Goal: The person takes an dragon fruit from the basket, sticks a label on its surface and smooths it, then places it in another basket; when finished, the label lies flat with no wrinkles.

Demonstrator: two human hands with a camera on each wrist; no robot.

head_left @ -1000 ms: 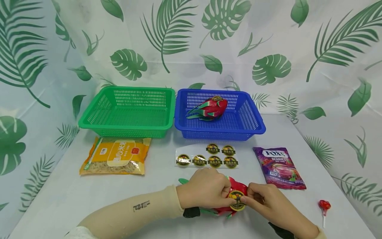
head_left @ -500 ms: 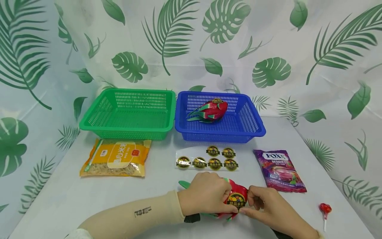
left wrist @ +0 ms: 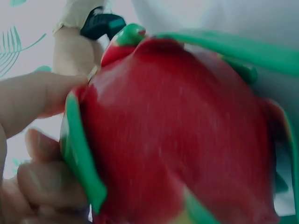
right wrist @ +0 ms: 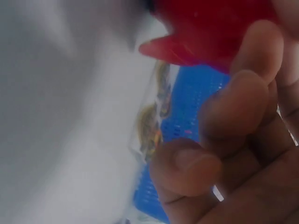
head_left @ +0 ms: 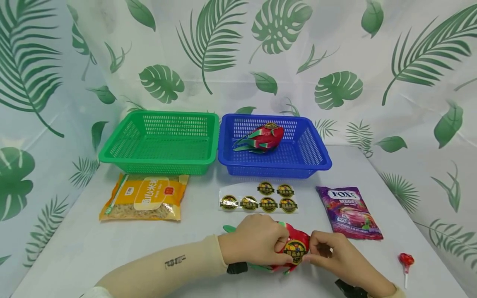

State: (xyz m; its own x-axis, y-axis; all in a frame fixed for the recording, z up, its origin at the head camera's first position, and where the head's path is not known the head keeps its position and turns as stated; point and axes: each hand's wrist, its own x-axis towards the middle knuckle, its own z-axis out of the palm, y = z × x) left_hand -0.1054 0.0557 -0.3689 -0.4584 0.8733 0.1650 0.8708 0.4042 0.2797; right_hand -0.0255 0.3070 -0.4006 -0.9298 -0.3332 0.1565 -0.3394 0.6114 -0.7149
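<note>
A red dragon fruit (head_left: 296, 234) with green-tipped scales lies on its side at the front of the table. My left hand (head_left: 255, 240) grips it from the left, thumb along the edge of a round black-and-gold sticker (head_left: 296, 251) on its skin. At the fruit's right end, my right hand (head_left: 337, 254) holds it with thumb and forefinger, thumb tip right at the sticker's edge. The left wrist view shows the fruit's red side (left wrist: 177, 126) filling most of the picture. Curled fingers (right wrist: 233, 102) of the right hand appear below the fruit in the right wrist view.
Behind the hands lies a sheet of stickers (head_left: 238, 209). A blue basket (head_left: 275, 169) holds another stickered dragon fruit (head_left: 270, 138); a green basket (head_left: 160, 161) stands beside it. A yellow food bag (head_left: 145, 198) lies left, a purple candy bag (head_left: 350, 213) and a lollipop (head_left: 406, 260) right.
The sticker, partly covered by both thumbs a second ago, now shows more of its face on the fruit. Both thumbs have shifted down to its lower edge. The other things stay put.
</note>
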